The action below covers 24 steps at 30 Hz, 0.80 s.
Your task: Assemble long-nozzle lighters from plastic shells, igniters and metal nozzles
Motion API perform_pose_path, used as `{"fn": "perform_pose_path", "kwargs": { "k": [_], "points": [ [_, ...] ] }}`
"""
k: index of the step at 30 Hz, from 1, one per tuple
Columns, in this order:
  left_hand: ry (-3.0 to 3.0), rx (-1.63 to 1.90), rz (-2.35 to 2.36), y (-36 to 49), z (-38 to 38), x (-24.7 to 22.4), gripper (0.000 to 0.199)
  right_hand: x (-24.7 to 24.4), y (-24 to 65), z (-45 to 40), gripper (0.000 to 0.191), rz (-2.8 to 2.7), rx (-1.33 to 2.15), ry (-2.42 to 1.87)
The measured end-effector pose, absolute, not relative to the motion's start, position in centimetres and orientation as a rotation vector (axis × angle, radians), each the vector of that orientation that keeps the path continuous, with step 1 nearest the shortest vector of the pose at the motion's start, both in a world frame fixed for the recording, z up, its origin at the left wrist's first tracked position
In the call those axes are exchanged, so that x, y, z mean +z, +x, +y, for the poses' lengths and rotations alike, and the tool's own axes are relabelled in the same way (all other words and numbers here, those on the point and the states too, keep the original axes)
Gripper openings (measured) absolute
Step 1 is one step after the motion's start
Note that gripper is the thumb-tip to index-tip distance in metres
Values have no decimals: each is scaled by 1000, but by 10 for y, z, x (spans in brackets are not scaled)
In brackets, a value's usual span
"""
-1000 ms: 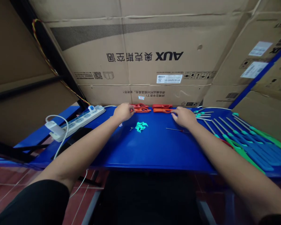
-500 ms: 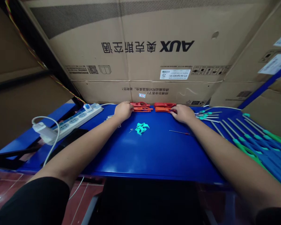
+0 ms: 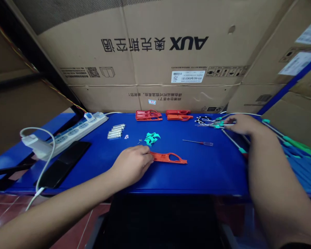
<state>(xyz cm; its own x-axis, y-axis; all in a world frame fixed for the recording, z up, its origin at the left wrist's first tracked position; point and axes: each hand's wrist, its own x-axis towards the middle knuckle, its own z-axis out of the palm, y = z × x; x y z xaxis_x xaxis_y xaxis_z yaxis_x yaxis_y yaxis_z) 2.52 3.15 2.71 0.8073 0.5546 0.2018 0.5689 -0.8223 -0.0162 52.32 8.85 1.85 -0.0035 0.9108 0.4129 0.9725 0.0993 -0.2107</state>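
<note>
orange plastic shell (image 3: 163, 157) is held by the left hand (image 3: 133, 164), below centre; green-ended rods (image 3: 218, 126) are touched by the right hand (image 3: 240, 123), right of frame; its grip cannot be told.

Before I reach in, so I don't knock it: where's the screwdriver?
In the head view, the screwdriver lies right of centre on the blue table, beyond and rightward of the orange shell held by the left hand.
</note>
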Motion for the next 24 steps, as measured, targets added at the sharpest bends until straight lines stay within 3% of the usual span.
{"fn": "perform_pose_path", "kwargs": {
  "k": [4,6,9,14,24],
  "points": [
    [-3144,-141,-855,34,33,32,14,5,518,102,33,-2091,61,-2096],
    [-3253,-181,-833,40,44,43,20,5,514,105,24,-2120,94,-2128],
    [-3327,-434,-764,49,68,59,26,11,508,104,10,-2088,36,-2108],
    [-3097,-1026,-944,55,109,56,29,26,501,92,17,-1911,-139,-2016],
    [-3049,-1111,-1125,39,112,36,24,72,427,47,27,-1865,-150,-1666]
  ]
}}
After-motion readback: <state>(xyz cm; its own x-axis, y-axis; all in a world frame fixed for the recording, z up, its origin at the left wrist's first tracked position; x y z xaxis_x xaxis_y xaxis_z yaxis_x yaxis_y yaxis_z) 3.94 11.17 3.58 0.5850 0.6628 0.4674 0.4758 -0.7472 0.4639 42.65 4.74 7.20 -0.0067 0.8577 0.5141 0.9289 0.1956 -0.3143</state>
